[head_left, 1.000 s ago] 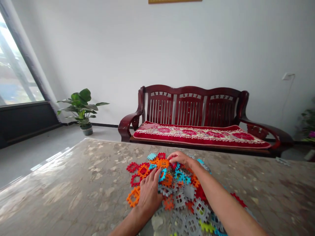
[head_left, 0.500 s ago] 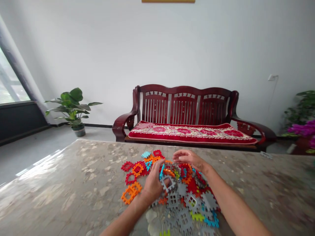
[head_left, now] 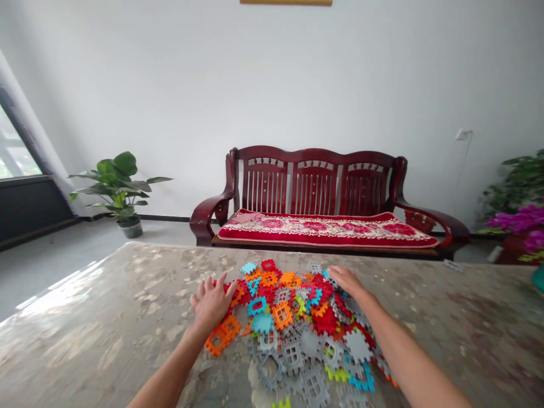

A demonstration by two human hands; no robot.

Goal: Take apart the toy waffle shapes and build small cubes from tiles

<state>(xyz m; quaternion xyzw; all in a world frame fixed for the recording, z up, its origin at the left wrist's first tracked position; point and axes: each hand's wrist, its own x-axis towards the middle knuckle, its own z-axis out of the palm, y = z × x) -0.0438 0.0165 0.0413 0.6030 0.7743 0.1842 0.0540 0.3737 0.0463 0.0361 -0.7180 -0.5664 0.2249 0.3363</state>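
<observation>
A loose pile of flat plastic interlocking tiles with toothed edges lies on the table, in red, orange, blue, grey and green. My left hand [head_left: 211, 301] is open with fingers spread at the pile's left side, over red tiles and above joined orange tiles [head_left: 222, 335]. At the back right of the pile my right hand [head_left: 346, 281] is open, fingers stretched out beside a grey tile [head_left: 314, 267] and touching the edge of the heap. Between the hands lie an orange window tile [head_left: 282, 315], a blue tile [head_left: 262, 323] and several grey tiles [head_left: 292, 355].
The pile rests on a patterned, glossy tabletop [head_left: 106, 323]. A small grey piece [head_left: 453, 265] lies near its far right edge. Beyond stands a dark red wooden bench [head_left: 314, 181] with a red floral cover [head_left: 314, 226]. Potted plants [head_left: 123, 187] and purple flowers [head_left: 521, 221] flank it.
My left hand has moved left from the pile's middle, and its fingers have spread. The grey and blue tiles near it now lie on the pile. My right hand has shifted slightly right.
</observation>
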